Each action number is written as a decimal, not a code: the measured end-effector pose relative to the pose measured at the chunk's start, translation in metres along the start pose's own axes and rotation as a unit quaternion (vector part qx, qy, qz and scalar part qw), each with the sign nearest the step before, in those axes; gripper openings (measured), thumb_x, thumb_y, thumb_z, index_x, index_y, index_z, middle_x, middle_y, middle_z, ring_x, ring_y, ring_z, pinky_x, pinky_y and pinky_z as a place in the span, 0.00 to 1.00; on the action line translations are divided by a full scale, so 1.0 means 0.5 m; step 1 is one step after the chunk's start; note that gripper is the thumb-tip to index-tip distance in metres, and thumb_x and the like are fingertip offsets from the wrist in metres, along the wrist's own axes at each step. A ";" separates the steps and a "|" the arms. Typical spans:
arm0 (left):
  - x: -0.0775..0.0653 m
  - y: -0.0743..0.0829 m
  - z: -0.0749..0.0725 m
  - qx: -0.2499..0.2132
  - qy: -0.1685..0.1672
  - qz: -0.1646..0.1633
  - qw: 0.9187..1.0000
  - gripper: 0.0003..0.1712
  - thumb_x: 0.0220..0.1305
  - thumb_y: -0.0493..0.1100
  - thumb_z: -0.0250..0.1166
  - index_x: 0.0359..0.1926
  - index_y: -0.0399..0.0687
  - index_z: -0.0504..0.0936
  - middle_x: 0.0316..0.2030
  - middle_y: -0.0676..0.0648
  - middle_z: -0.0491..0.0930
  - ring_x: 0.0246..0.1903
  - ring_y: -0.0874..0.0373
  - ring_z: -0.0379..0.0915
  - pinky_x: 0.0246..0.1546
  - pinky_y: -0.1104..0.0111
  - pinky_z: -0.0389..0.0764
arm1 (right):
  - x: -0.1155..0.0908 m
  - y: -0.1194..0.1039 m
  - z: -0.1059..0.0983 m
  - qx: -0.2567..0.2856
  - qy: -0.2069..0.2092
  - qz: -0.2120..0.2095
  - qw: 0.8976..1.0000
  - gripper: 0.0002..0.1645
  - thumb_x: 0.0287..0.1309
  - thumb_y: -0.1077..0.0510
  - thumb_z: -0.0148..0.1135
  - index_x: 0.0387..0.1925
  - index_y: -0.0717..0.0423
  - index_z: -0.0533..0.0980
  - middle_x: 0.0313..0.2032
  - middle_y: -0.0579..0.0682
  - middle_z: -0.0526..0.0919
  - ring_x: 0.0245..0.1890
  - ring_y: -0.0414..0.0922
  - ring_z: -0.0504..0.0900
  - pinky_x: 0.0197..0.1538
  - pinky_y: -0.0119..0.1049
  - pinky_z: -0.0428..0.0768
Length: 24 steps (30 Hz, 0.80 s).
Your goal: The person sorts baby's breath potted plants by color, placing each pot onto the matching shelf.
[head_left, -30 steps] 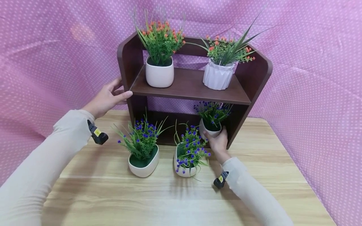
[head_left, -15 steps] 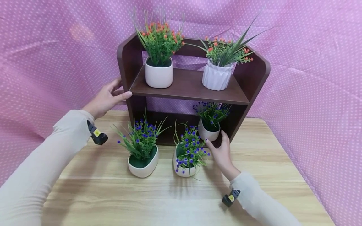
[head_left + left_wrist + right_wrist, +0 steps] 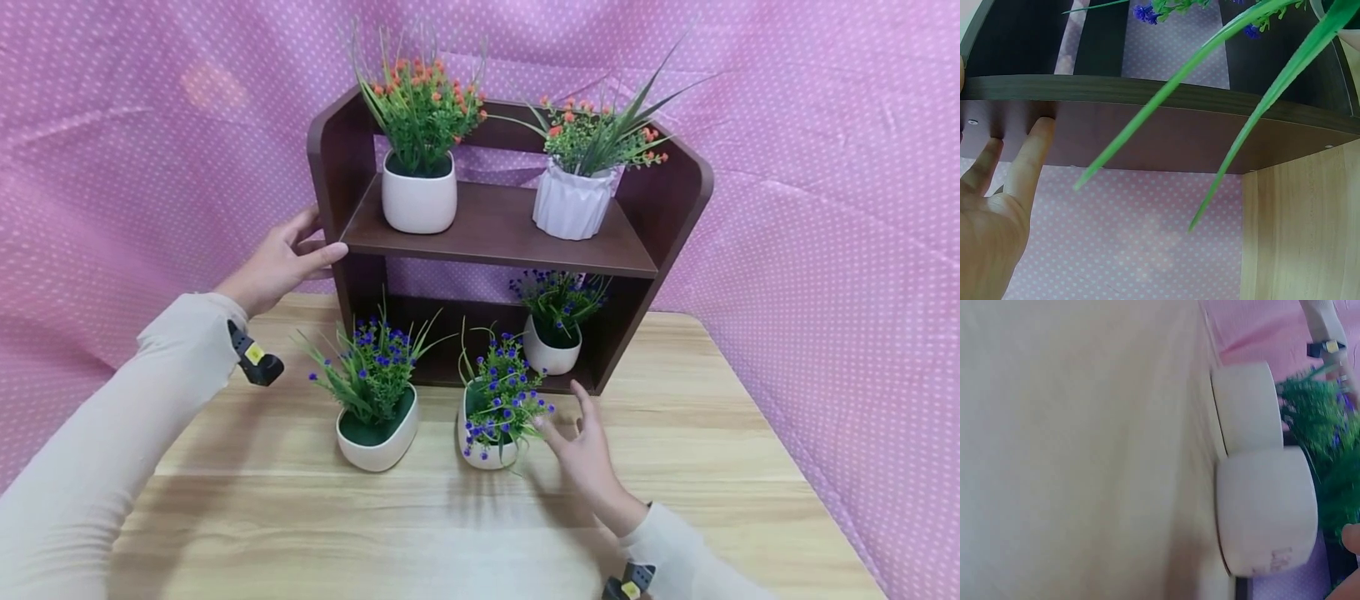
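My left hand (image 3: 273,262) holds the left side panel of a dark brown two-tier shelf (image 3: 495,225). Its thumb lies over the front edge; in the left wrist view its fingertips (image 3: 1041,125) press the panel's outer face. My right hand (image 3: 592,462) holds nothing, thumb and forefinger spread, right beside a white-potted plant with blue flowers (image 3: 498,408) on the table. Farther left stands a second blue-flowered potted plant (image 3: 378,417). A third blue-flowered potted plant (image 3: 553,346) sits on the lower tier at the right. White pots (image 3: 1266,512) show in the right wrist view.
On the upper tier stand an orange-flowered plant in a smooth white pot (image 3: 420,196) and another in a ridged white pot (image 3: 573,200). The shelf rests at the back of a wooden table (image 3: 360,533). Pink dotted cloth (image 3: 810,183) hangs behind it.
My right hand has let go of the potted plant on the lower tier. It has drawn back toward the front, to beside the middle plant. The left hand has stayed at the shelf.
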<state>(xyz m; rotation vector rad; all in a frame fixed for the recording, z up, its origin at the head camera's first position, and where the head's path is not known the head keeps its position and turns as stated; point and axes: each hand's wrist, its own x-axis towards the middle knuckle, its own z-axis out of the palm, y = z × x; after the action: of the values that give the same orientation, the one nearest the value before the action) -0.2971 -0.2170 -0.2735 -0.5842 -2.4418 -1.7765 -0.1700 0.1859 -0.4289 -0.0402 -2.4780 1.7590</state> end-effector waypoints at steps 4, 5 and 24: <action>-0.001 0.000 0.001 -0.004 0.003 0.000 1.000 0.39 0.68 0.43 0.60 0.74 0.58 0.53 0.71 0.41 0.56 0.64 0.47 0.64 0.44 0.75 0.81 | -0.032 0.003 0.014 0.021 -0.016 0.019 0.999 0.53 0.52 0.58 0.71 0.73 0.52 0.50 0.73 0.63 0.44 0.69 0.71 0.47 0.70 0.60 0.51; 0.000 0.000 0.001 -0.004 0.004 0.000 1.000 0.39 0.68 0.43 0.60 0.74 0.58 0.53 0.71 0.42 0.56 0.63 0.48 0.65 0.44 0.75 0.81 | -0.039 0.003 0.017 0.024 -0.020 0.019 0.999 0.54 0.51 0.59 0.71 0.73 0.53 0.50 0.73 0.64 0.44 0.69 0.71 0.47 0.70 0.61 0.52; 0.001 -0.005 0.001 -0.010 -0.001 0.006 1.000 0.38 0.68 0.42 0.59 0.75 0.58 0.53 0.72 0.42 0.55 0.63 0.51 0.65 0.44 0.74 0.81 | -0.086 0.013 0.066 0.137 -0.080 0.013 0.987 0.59 0.47 0.65 0.72 0.73 0.59 0.46 0.73 0.65 0.44 0.72 0.63 0.47 0.70 0.51 0.56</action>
<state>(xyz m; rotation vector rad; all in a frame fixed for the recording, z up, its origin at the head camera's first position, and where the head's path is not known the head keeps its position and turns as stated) -0.2983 -0.2172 -0.2756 -0.6014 -2.4185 -1.7994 -0.1309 0.1534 -0.4487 0.0944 -2.3199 2.1759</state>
